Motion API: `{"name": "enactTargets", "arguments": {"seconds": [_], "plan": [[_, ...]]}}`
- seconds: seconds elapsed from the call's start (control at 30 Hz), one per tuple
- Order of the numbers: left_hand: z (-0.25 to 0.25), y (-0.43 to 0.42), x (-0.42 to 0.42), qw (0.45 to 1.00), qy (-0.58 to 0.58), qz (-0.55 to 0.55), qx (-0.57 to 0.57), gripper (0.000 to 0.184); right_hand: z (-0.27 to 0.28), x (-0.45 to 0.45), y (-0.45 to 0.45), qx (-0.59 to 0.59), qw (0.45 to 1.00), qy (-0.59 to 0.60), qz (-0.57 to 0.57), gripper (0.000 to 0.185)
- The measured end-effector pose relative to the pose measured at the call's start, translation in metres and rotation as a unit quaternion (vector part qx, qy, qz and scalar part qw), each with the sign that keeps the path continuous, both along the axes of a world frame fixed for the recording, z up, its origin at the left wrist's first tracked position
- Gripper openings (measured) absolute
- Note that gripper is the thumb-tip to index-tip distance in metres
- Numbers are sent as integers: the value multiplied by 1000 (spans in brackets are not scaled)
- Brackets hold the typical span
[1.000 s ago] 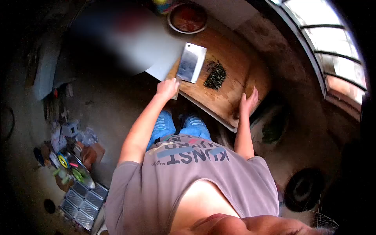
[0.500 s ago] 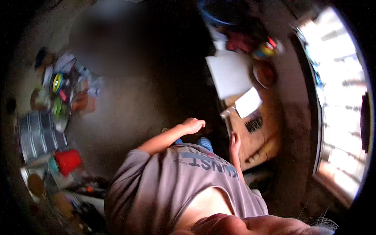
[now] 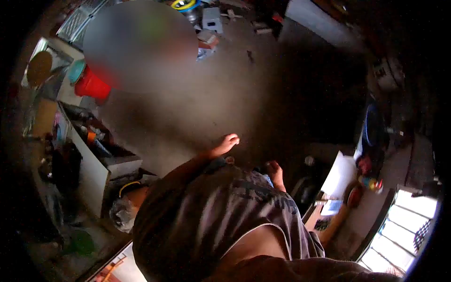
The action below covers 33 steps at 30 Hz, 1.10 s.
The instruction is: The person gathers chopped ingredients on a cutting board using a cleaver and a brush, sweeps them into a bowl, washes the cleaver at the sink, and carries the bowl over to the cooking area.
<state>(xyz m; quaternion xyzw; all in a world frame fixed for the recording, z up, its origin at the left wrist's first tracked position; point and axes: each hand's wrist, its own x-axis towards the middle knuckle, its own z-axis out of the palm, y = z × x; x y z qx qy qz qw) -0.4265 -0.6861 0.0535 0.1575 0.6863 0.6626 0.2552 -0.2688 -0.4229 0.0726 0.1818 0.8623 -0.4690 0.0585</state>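
Observation:
My left hand (image 3: pixel 227 144) hangs in front of my body above the bare floor (image 3: pixel 188 113). Its fingers are curled in, and I see nothing held in them. Lower and to the right, my right hand (image 3: pixel 276 175) is by my side, partly in shadow. Its fingers look bent inward too, with no object showing in them. Neither hand touches anything that I can make out. Nearest to the right hand is the wooden table (image 3: pixel 339 222), with a white sheet (image 3: pixel 339 176) and a smaller white item (image 3: pixel 331 207) on it.
At left stands an open box of mixed items (image 3: pixel 89 162). Beyond it are a red bucket (image 3: pixel 91 84) and a teal container (image 3: pixel 76 71). A white box (image 3: pixel 212 19) lies among clutter at the back. A bright window (image 3: pixel 399 230) is at lower right.
My view has swung left: the table and window have moved down and right, and the red bucket has moved up. Both hands stay low before me, apparently still empty.

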Motion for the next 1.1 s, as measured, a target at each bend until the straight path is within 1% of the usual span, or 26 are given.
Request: {"name": "enactTargets", "arguments": {"seconds": [0.03,0.1,0.13,0.2,0.23,0.3,0.33,0.37,0.4,0.43,0.47,0.5,0.53,0.6,0.63,0.67,0.73,0.77,0.8,0.83,0.87,0.9,0.93,0.97,1.03,1.1], "plan": [[7,-28,-9,1000,6,13,4,20,-5,-17,-10,-53,999,-3,2,23],[20,-83,-15,991,-111,58,-55,24,-5,-54,-31,-19,996,-12,82,23],[17,-103,-14,990,-111,65,-53,24,-5,-70,-41,-17,996,-12,90,23],[6,-134,-10,966,-138,193,-100,30,5,-103,-57,-9,976,-85,199,25],[4,-148,-8,964,-141,203,-96,30,-7,-115,-62,-5,974,-87,209,25],[14,-171,-7,959,-116,221,-134,33,-71,-137,-63,23,942,29,334,25],[19,-179,-7,957,-115,234,-129,33,-95,-150,-67,27,937,32,347,25],[24,-188,-9,946,-153,257,-124,32,-117,-166,-74,53,903,102,415,26],[25,-197,-12,934,-190,279,-120,31,-116,-187,-87,77,859,171,476,26],[11,-208,-13,931,-188,288,-118,31,-116,-207,-99,76,854,175,485,26],[-25,-223,-13,943,-31,281,-173,32,-90,-226,-123,49,882,54,466,28],[-26,-233,-21,940,46,273,-201,32,-81,-245,-142,21,896,-69,438,31],[-27,-244,-29,927,124,268,-230,33,-80,-270,-161,19,894,-68,443,31],[27,-258,-51,852,224,175,-438,27,-105,-314,-191,35,822,44,567,28],[26,-267,-67,850,225,178,-441,27,-102,-336,-207,34,820,47,569,28],[26,-276,-81,892,40,244,-378,21,-91,-360,-226,-12,821,136,555,26],[-9,-300,-96,894,-148,295,-302,16,-73,-404,-257,-63,816,222,531,24],[-53,-325,-98,941,-4,279,-193,15,-57,-434,-279,34,789,234,567,22],[-51,-340,-113,952,67,263,-138,16,-51,-458,-300,129,756,242,594,20],[-46,-355,-130,958,136,241,-81,18,-53,-486,-319,126,762,242,588,20],[-2,-349,-150,945,87,204,-241,19,-59,-504,-332,128,762,270,575,21],[0,-356,-163,904,164,177,-352,21,-69,-516,-343,131,761,296,562,23],[3,-362,-177,842,238,156,-458,23,-86,-529,-356,48,756,392,522,25],[15,-371,-190,845,236,153,-454,23,-102,-541,-370,50,759,387,522,25],[24,-396,-208,843,228,163,-459,21,-119,-564,-411,-85,794,123,590,35],[19,-431,-218,837,177,208,-475,20,-58,-578,-456,83,699,286,650,26]]}}
